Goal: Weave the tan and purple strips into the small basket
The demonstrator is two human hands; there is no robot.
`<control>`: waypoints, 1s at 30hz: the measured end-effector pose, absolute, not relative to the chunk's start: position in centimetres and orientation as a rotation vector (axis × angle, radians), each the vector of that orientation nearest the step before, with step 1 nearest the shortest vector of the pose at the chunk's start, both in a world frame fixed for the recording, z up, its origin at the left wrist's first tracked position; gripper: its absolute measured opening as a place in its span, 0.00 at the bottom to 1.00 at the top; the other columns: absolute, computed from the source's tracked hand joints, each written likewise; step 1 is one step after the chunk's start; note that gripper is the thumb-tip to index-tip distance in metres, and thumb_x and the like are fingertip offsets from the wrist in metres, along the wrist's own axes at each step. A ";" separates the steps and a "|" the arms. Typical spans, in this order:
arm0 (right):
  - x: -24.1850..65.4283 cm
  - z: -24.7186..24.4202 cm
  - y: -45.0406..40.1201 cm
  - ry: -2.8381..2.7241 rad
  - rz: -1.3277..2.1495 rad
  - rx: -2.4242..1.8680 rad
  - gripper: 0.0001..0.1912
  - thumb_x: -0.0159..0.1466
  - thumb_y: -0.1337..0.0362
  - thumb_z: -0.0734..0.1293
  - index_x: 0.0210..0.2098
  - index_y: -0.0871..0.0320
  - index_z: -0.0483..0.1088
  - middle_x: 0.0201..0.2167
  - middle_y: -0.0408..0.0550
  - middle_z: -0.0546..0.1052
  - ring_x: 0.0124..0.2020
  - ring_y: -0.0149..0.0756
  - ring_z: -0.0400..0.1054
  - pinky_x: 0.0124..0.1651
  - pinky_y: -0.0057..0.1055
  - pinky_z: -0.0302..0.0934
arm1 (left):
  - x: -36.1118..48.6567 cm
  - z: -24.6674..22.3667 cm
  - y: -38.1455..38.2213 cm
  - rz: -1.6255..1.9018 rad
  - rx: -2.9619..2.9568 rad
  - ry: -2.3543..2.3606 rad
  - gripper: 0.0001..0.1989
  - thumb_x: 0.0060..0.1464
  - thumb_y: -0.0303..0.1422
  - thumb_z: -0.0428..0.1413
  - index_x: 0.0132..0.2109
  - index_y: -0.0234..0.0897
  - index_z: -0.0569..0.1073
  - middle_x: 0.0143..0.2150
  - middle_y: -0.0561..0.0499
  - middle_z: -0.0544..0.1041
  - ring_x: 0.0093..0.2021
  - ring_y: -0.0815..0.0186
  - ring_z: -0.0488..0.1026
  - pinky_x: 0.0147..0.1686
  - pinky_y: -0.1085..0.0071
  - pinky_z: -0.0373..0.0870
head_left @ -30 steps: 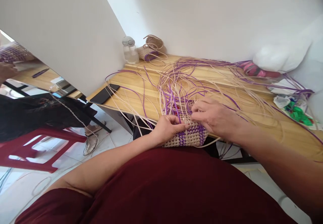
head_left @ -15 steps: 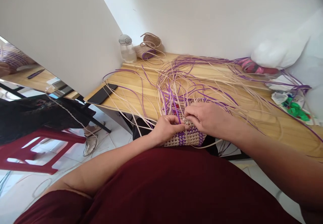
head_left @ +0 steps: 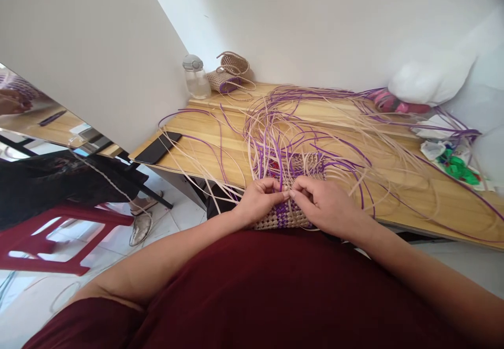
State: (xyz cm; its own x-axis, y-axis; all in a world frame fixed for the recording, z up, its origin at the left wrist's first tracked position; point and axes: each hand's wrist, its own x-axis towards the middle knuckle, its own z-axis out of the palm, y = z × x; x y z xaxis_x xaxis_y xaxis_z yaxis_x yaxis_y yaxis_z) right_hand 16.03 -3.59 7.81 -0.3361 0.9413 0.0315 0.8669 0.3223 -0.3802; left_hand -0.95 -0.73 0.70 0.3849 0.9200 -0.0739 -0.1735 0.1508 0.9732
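Woven tan-and-purple piece point(head_left: 301, 217) sits at lower centre of frame, at the near edge of the table point(head_left: 449, 210), against the maroon shirt point(head_left: 244, 286). Its near wall runs left-right across the frame; open side faces up and away, loose strands point(head_left: 271, 115) fanning to upper centre and right. Long axis: can't call it, hands and shirt cover too much. Neither hand is clearly nearer; both are on it. Left hand point(head_left: 255, 202) clamps the left part of the upper edge, thumb toward the wearer, a purple strand standing just beside its fingertips. Right hand point(head_left: 328, 207) comes in from the right, thumb and forefinger pinched on strands at the weave; which one, too small to tell. Fingertips of the two hands meet or nearly meet mid-edge. So the piece lies directly under and between the hands, wall below the fingertips, strands beyond.
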 end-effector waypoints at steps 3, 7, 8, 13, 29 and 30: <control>16.1 7.1 -3.7 -2.233 0.543 -1.657 0.11 0.63 0.60 0.61 0.26 0.57 0.66 0.19 0.39 0.67 0.21 0.28 0.58 0.27 0.27 0.48 | -0.8 0.8 -0.7 0.873 1.041 0.863 0.14 0.41 0.35 0.66 0.26 0.33 0.69 0.25 0.57 0.69 0.27 0.74 0.62 0.31 0.74 0.58; 16.5 6.2 -3.6 -2.125 0.710 -1.650 0.12 0.61 0.60 0.62 0.23 0.58 0.64 0.16 0.38 0.63 0.19 0.27 0.55 0.25 0.26 0.48 | -0.4 0.9 -0.9 0.817 0.882 0.889 0.15 0.37 0.37 0.68 0.25 0.34 0.70 0.24 0.56 0.70 0.26 0.73 0.63 0.29 0.74 0.57; 16.5 6.0 -3.6 -2.123 0.726 -1.640 0.12 0.61 0.60 0.62 0.23 0.58 0.64 0.15 0.37 0.63 0.19 0.26 0.54 0.25 0.26 0.48 | -0.3 0.8 -0.9 0.825 0.875 0.882 0.16 0.36 0.37 0.68 0.26 0.33 0.71 0.25 0.56 0.71 0.27 0.73 0.64 0.30 0.74 0.58; 16.9 5.4 -3.4 -2.162 0.730 -1.579 0.12 0.61 0.61 0.61 0.22 0.58 0.63 0.16 0.37 0.62 0.19 0.26 0.53 0.24 0.25 0.46 | -0.2 0.3 -1.0 0.908 0.954 0.852 0.17 0.35 0.38 0.70 0.28 0.34 0.71 0.27 0.54 0.73 0.28 0.73 0.66 0.33 0.73 0.61; 17.8 5.9 -6.2 -2.586 0.195 -1.315 0.08 0.62 0.64 0.67 0.27 0.57 0.70 0.30 0.48 0.73 0.37 0.38 0.65 0.43 0.36 0.57 | -0.6 0.0 -0.8 0.874 1.078 0.956 0.21 0.41 0.47 0.66 0.27 0.35 0.69 0.23 0.57 0.68 0.24 0.74 0.60 0.26 0.75 0.56; 17.7 5.9 -6.3 -2.577 0.272 -1.344 0.08 0.63 0.66 0.65 0.27 0.58 0.69 0.29 0.47 0.73 0.34 0.36 0.65 0.41 0.34 0.57 | -0.6 0.0 -0.8 0.882 1.086 0.955 0.21 0.40 0.47 0.66 0.27 0.34 0.69 0.24 0.56 0.69 0.24 0.74 0.61 0.26 0.75 0.56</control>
